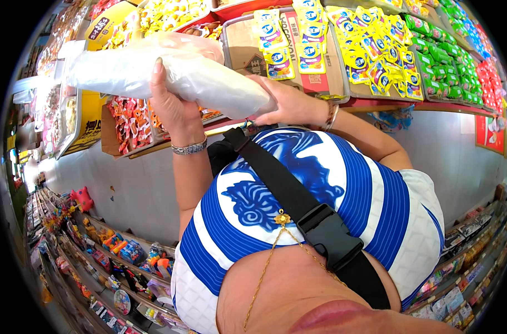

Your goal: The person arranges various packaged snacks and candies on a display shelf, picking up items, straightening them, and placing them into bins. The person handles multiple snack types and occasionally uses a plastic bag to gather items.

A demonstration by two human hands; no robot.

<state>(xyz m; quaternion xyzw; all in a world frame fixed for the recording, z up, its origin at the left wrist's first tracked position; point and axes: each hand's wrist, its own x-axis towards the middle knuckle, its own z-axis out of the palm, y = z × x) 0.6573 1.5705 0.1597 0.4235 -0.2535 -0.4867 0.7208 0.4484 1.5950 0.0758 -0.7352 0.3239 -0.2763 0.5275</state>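
Held across in front of me is a long, translucent white bundle of plastic bags or film (220,85). My left hand (172,98) grips its middle from below, with the thumb up along the near side. My right hand (285,100) is wrapped around its right end, and part of those fingers is hidden behind the plastic. The bundle's left end stretches out over the display at the left. Just beyond it, yellow snack packets (276,58) lie in short rows on a flattened brown cardboard sheet (245,41) in a tray.
More yellow packets (374,54) fill the tray to the right, then green packets (441,62) and red ones (489,79). A cardboard box of red-wrapped snacks (130,125) stands at the left. Shelves with toys (124,246) run along the lower left, across a grey floor (145,188).
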